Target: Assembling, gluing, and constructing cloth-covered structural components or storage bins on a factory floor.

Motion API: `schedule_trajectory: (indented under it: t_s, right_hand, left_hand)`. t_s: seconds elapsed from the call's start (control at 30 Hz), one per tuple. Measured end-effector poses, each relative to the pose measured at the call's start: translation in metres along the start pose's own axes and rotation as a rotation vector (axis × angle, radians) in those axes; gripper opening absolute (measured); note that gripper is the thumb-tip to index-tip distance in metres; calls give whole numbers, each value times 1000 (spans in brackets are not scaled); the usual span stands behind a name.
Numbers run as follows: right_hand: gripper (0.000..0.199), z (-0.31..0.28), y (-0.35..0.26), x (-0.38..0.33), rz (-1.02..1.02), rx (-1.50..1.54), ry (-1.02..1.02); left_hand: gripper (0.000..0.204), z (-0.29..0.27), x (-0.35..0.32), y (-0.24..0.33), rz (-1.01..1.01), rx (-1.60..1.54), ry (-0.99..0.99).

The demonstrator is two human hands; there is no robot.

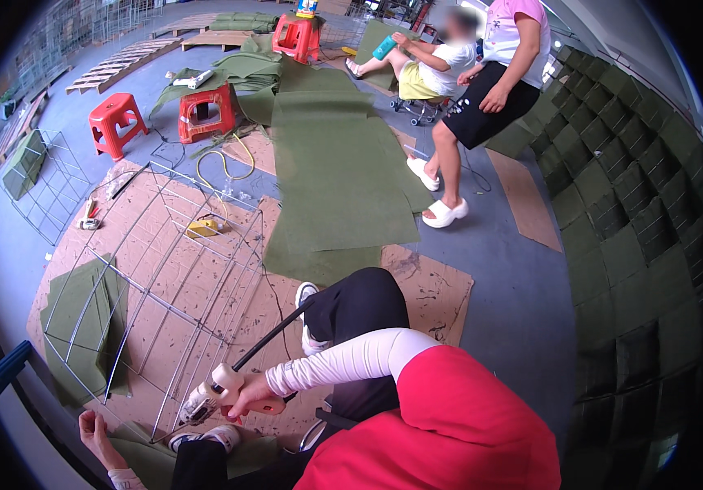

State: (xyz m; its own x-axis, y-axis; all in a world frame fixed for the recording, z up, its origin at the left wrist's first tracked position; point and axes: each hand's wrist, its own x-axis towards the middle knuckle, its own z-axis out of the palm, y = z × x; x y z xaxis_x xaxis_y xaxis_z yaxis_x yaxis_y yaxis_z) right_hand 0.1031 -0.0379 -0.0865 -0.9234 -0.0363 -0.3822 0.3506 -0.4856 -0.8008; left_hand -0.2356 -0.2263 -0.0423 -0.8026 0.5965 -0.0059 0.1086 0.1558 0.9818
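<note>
The right hand (255,398) is gripping a white pneumatic tool (209,394), fingers wrapped round it, its nose pointing lower left at the wire cage (155,278). The left hand (94,433), fingers curled, is steadying green fabric (143,457). Cardboard (441,294) is covering the grey floor (515,278); red stools (115,122) are standing beyond.

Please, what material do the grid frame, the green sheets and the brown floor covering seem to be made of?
The grid frame looks like thin bare metal wire, grey and slightly shiny. The green sheets seem felt-like fabric, matte and softly folding. The brown floor covering appears to be cardboard, flat, dull and scuffed.
</note>
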Motion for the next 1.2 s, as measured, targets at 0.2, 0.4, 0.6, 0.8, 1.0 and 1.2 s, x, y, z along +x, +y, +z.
schedule_trajectory:
  t_s: [0.2,0.4,0.6,0.8,1.0,1.2]
  right_hand:
    - [27,-1,-2,-4,-8,-27,11]
    - [27,1,-5,-7,-4,-24,20]
    - [30,-2,1,-5,18,-21,39]
    - [25,-3,8,-3,-28,-32,4]
    - [26,-3,3,-5,-5,-52,17]
    - [25,-2,6,-2,-11,-20,3]
  left_hand:
    - [8,-1,3,-4,31,37,25]
    - [7,-1,3,-4,40,10,15]
    - [6,2,3,-1,50,15,-13]
    - [8,5,2,1,65,-9,-4]
    - [9,8,1,4,76,14,8]
    - [9,12,3,3,115,62,31]
